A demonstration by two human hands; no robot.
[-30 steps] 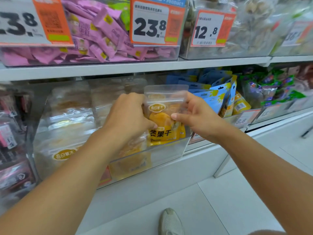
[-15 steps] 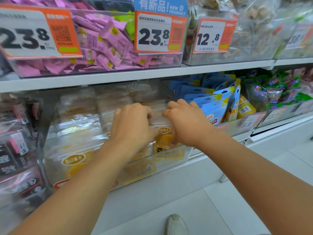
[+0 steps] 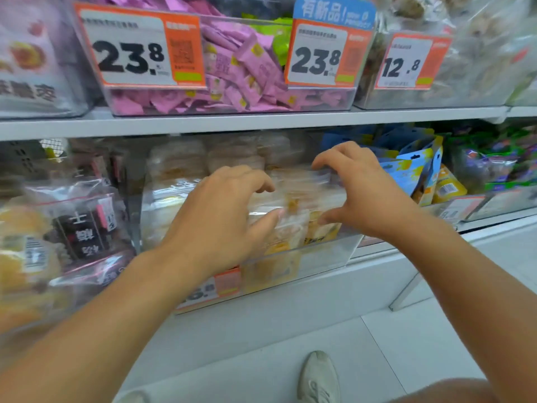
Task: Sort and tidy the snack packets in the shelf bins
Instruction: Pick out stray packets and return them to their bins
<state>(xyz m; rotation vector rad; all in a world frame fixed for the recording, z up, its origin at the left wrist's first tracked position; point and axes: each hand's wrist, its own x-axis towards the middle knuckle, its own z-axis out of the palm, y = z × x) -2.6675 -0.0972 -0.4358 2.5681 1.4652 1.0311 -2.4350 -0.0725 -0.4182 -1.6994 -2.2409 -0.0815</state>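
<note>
Clear packets of yellow dried mango point(image 3: 293, 228) stand blurred in a transparent shelf bin point(image 3: 322, 254) on the middle shelf. My left hand point(image 3: 220, 216) curls around their left side, with the thumb on the front of a packet. My right hand point(image 3: 360, 193) arches over their right side, fingers on the top edge and thumb on the front. More pale packets of the same kind point(image 3: 177, 175) fill the bin's left and rear parts.
Blue pouches point(image 3: 406, 170) fill the bin to the right, with green and purple packs point(image 3: 494, 164) beyond. Dark-labelled bags point(image 3: 81, 225) sit on the left. Above hangs a bin of pink sachets point(image 3: 241, 68) with price tags point(image 3: 136, 48). My shoe point(image 3: 318, 376) stands on the white floor.
The mango packet held up in front of the bin has gone down among the others. Both hands followed it in and have now spread apart over the packets. The camera has moved closer.
</note>
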